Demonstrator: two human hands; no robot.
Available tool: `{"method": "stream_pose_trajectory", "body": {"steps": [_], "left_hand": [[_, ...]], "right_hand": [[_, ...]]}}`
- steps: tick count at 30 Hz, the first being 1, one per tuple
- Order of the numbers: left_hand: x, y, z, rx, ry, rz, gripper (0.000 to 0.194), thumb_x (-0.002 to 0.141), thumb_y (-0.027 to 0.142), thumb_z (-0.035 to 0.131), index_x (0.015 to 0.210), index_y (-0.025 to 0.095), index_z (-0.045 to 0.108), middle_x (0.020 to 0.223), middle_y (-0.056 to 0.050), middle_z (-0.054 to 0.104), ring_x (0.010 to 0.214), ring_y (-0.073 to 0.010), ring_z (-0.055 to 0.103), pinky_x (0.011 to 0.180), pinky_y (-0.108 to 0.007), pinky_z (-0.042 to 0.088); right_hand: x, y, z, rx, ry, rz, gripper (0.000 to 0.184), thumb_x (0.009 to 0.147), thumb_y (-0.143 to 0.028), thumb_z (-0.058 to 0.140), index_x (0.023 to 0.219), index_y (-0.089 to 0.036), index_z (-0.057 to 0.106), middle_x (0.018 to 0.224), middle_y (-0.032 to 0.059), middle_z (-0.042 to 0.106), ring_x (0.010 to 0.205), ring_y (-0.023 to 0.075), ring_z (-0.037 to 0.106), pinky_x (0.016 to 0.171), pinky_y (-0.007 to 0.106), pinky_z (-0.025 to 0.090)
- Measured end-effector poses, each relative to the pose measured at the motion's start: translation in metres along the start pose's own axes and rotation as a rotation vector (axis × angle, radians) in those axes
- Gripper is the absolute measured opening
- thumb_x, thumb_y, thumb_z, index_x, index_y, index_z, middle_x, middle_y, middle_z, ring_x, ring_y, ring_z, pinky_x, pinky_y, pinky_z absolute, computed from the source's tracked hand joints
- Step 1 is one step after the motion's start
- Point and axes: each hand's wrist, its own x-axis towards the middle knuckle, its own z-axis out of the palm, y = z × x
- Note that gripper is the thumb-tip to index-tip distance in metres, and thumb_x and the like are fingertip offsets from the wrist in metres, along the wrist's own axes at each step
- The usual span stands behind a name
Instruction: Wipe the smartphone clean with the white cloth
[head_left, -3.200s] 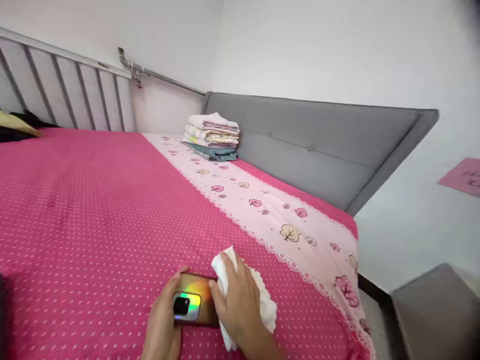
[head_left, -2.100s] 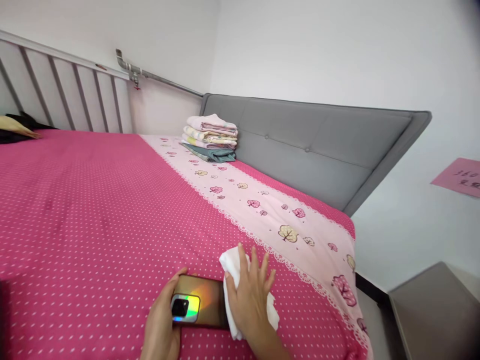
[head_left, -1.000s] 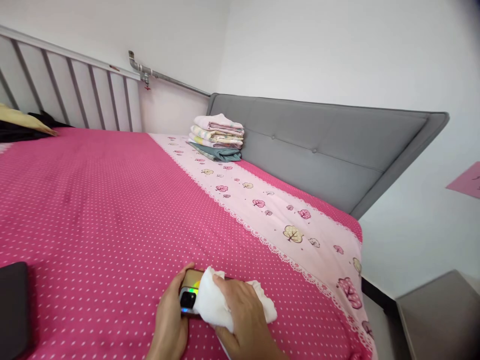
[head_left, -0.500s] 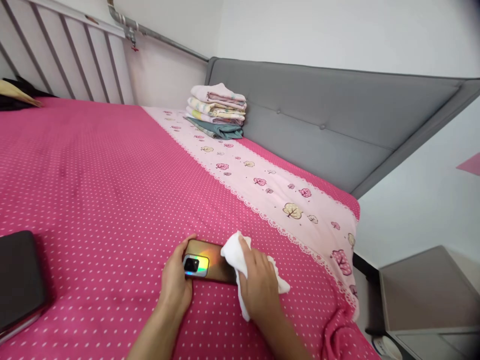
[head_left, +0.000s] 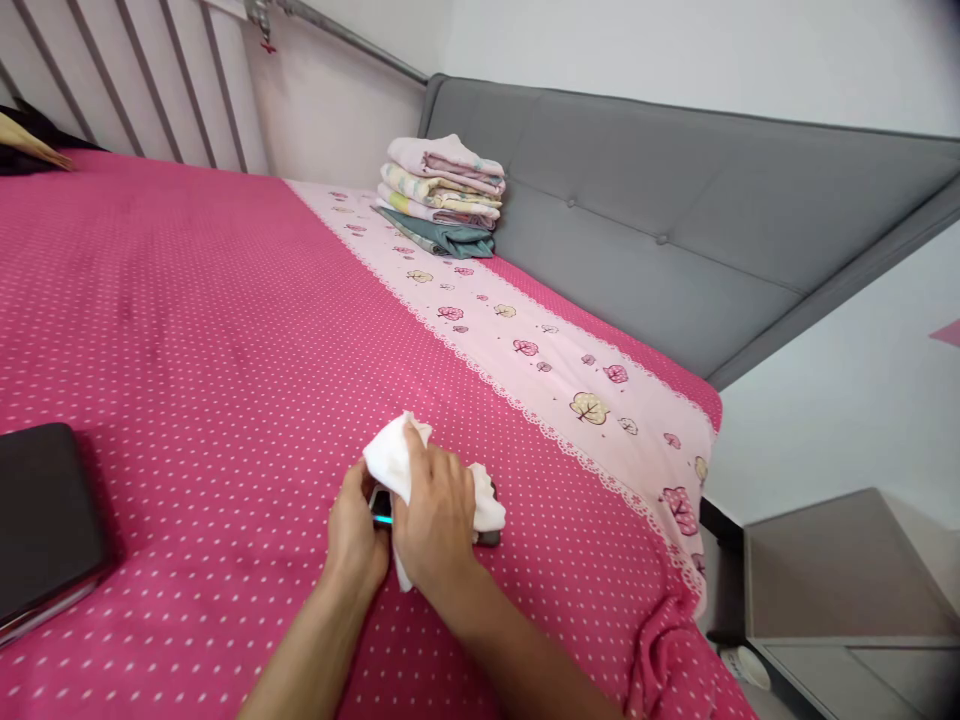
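Note:
A phone (head_left: pixel 382 507) lies back side up on the pink dotted bedsheet (head_left: pixel 247 400). My left hand (head_left: pixel 355 530) grips its left end, by the camera block. My right hand (head_left: pixel 436 510) presses a white cloth (head_left: pixel 390 458) over the phone's back, with the fingers bent over the cloth. Most of the phone is hidden under cloth and hand. Its dark right end shows past the cloth's edge.
A black rectangular case-like object (head_left: pixel 49 520) lies at the left. Folded fabrics (head_left: pixel 442 195) are stacked by the grey headboard (head_left: pixel 637 190). A bedside cabinet (head_left: pixel 840 570) stands at the right, a radiator (head_left: pixel 135 80) at the back left.
My right hand has slid the white cloth leftward along the phone, from its right part to near the camera block. My left hand still holds the left end. The view has tilted slightly down.

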Motion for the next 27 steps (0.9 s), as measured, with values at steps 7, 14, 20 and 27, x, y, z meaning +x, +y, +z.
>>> {"method": "stream_pose_trajectory", "body": {"steps": [7, 14, 20, 27], "left_hand": [[-0.001, 0.006, -0.001, 0.027, -0.036, -0.076, 0.042, 0.09, 0.039, 0.034, 0.091, 0.01, 0.065, 0.071, -0.007, 0.067, 0.067, -0.0188, 0.063, 0.065, -0.028, 0.05], [0.0, 0.004, -0.001, 0.099, -0.048, -0.01, 0.028, 0.086, 0.033, 0.049, 0.091, 0.012, 0.067, 0.071, -0.002, 0.067, 0.06, -0.0122, 0.06, 0.061, -0.022, 0.048], [0.002, 0.005, -0.003, 0.142, -0.165, 0.053, 0.03, 0.083, 0.04, 0.057, 0.095, 0.016, 0.068, 0.071, -0.003, 0.068, 0.058, -0.013, 0.06, 0.059, -0.024, 0.049], [0.001, 0.028, -0.007, 0.156, -0.32, 0.052, 0.026, 0.079, 0.038, 0.062, 0.094, 0.017, 0.067, 0.076, -0.005, 0.069, 0.062, -0.0166, 0.064, 0.058, -0.027, 0.053]], "right_hand": [[-0.034, 0.012, -0.008, -0.09, -0.032, -0.016, 0.056, 0.083, -0.01, 0.044, 0.136, -0.031, 0.042, 0.099, 0.009, 0.059, 0.082, 0.0252, 0.05, 0.069, 0.039, 0.04], [-0.046, 0.086, -0.037, -0.307, -0.102, 0.228, 0.061, 0.076, -0.001, 0.041, 0.13, -0.029, 0.053, 0.092, 0.011, 0.059, 0.081, 0.0275, 0.051, 0.066, 0.038, 0.04], [-0.034, 0.106, -0.046, -0.166, -0.052, 0.346, 0.053, 0.084, -0.012, 0.04, 0.136, -0.021, 0.044, 0.106, 0.0112, 0.06, 0.098, 0.0276, 0.054, 0.081, 0.038, 0.042], [-0.038, 0.111, -0.039, 0.005, 0.065, 0.413, 0.053, 0.087, -0.029, 0.041, 0.139, -0.021, 0.036, 0.128, 0.009, 0.053, 0.111, 0.0274, 0.051, 0.089, 0.039, 0.042]]}}
